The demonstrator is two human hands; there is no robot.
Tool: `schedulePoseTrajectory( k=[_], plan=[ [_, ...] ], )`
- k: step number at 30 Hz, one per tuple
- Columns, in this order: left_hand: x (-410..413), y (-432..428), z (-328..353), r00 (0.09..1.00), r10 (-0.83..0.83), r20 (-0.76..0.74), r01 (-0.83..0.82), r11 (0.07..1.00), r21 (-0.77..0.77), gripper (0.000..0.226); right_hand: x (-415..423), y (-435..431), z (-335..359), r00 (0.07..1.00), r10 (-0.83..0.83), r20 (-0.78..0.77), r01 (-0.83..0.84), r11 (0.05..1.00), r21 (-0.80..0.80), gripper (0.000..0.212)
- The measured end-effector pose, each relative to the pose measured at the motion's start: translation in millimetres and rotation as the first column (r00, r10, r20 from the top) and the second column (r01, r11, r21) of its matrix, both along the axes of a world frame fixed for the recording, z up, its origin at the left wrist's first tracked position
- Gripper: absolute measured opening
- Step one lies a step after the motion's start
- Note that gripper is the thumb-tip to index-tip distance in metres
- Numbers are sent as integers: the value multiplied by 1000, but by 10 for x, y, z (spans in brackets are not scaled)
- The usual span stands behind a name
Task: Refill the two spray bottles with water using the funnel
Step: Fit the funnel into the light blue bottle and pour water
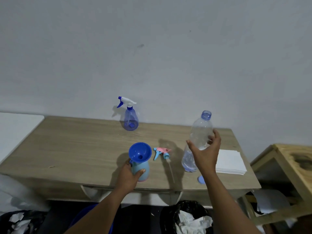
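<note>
A light blue spray bottle (141,169) with a pink base stands near the table's front edge, its head off. A dark blue funnel (140,152) sits in its neck. My left hand (130,173) grips this bottle's body. Its pink and blue spray head (161,152) lies on the table just right of the funnel. My right hand (206,152) holds a clear, uncapped water bottle (197,137), upright, with a little water at the bottom. A second, transparent blue spray bottle (130,119) with a white and blue head stands at the back by the wall.
The wooden table (76,149) stands against a grey wall. A stack of white paper (230,162) lies at its right end. A blue cap (201,179) rests near the front edge. A wooden stand (293,168) is to the right, a bin with crumpled paper (190,218) below.
</note>
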State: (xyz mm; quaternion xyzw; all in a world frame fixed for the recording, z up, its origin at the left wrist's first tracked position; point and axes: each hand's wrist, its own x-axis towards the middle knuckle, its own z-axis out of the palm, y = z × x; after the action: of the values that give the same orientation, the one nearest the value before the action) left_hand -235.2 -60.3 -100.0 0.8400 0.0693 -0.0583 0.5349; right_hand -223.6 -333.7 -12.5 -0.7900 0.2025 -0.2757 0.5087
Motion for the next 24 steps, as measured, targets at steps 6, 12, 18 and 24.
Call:
schedulePoseTrajectory(
  k=[6, 12, 18, 24],
  plan=[
    [-91, -178, 92, 998, 44, 36, -44, 999, -3, 48, 50, -144, -12, 997, 73, 21, -74, 996, 56, 90],
    [-238, -331, 271, 967, 185, 178, -153, 971, -182, 70, -32, -111, 47, 951, 264, 159, -255, 964, -76, 82],
    [-199, -372, 319, 934, 291, 207, -245, 944, -221, 94, -37, 51, 219, 819, 569, 72, -551, 816, -175, 86],
    [-129, -375, 457, 913, 339, 228, -288, 930, -230, 74, -86, 207, 328, 619, 769, -159, -784, 592, -188, 84]
  ],
)
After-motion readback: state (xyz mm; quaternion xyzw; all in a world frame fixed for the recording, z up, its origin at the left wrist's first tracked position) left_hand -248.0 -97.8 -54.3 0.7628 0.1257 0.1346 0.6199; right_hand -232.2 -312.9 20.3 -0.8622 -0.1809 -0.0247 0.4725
